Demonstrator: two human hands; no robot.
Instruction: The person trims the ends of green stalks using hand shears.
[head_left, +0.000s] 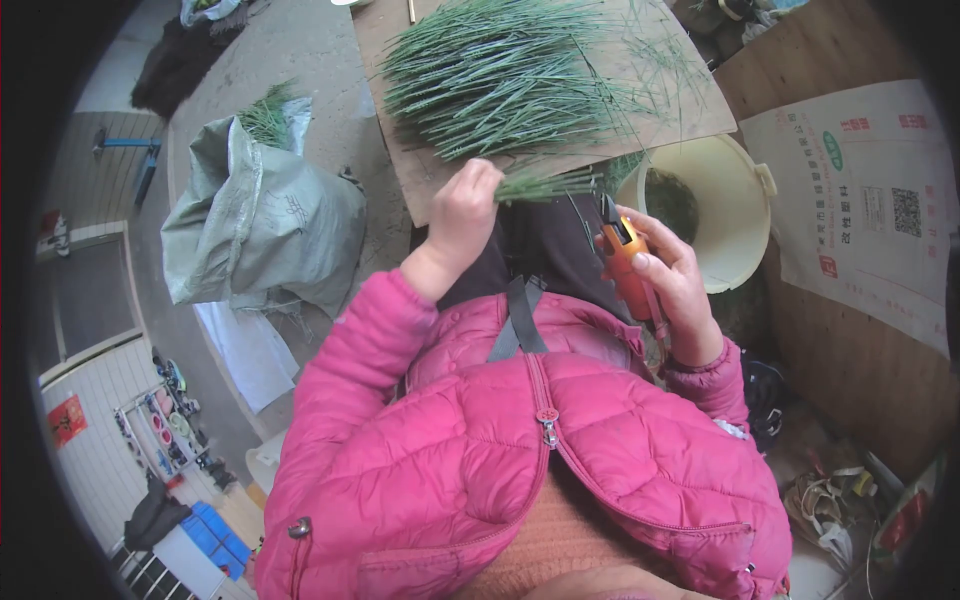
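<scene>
My left hand (462, 208) is closed around a small bunch of green stems (545, 187), whose ends point right toward my other hand. My right hand (675, 268) grips orange pruning shears (630, 268) with a black head pointing up. The shears are just below and right of the stem ends, apart from the bunch. Whether their blades are open is too small to tell. Beyond both hands, a large pile of long green stems (500, 80) lies on a wooden board (405, 185).
A cream bucket (735, 245) with green clippings inside stands right of my right hand. Left of the board is a grey-green woven sack (285, 210) with stems sticking out. A wooden panel (840, 330) with a printed sheet (870, 190) rises at the right.
</scene>
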